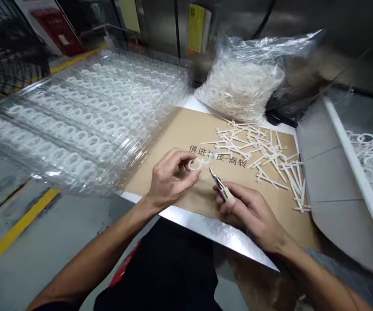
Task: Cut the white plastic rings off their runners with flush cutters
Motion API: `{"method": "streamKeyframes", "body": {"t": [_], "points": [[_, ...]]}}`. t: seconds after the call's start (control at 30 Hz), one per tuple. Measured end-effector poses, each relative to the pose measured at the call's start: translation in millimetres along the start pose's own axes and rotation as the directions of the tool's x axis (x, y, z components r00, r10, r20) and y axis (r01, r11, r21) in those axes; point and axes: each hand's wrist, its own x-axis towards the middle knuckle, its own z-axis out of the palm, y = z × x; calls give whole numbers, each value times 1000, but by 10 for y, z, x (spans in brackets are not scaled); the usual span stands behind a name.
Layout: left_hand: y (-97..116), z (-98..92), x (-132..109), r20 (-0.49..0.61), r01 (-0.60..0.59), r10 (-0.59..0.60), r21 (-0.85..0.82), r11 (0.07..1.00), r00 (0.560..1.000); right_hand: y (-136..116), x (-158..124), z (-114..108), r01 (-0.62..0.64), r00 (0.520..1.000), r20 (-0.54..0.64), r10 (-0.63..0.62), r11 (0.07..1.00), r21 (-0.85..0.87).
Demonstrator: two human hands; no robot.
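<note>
A worktable (225, 235) with a shiny metal edge is covered by a brown cardboard sheet (160, 164) printed with dark Chinese characters; beyond lie a grey floor (92, 220) with yellow stripes (20, 229) and, in the blurred background to the left, a red box (56, 30). Stacked clear trays (85, 185) on the left hold rows of white rings. At the back, a clear bag (267, 49) bulges with more rings, and an open carton (335, 177) on the right holds others. White sticks (267, 151) lie scattered over the cardboard's right half. Above the cardboard, the person's left hand (171, 178) pinches a small ring (200, 162) between thumb and fingers; the right hand (247, 209) grips cutters (220, 185), tips near the ring, apart from it.
</note>
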Motion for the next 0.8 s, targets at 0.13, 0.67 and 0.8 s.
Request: {"method": "streamKeyframes", "body": {"t": [0.13, 0.67, 0.8], "points": [[11, -13, -23, -10, -25, 25, -47, 999, 1000, -7, -29, -22, -54, 998, 23, 54, 998, -10], [48, 11, -32, 0, -114, 114, -62, 992, 993, 8, -2, -9, -19, 1000, 14, 19, 999, -36], [49, 9, -33, -5, -112, 111, -62, 992, 994, 29, -5, -5, -25, 1000, 15, 25, 999, -34]]}}
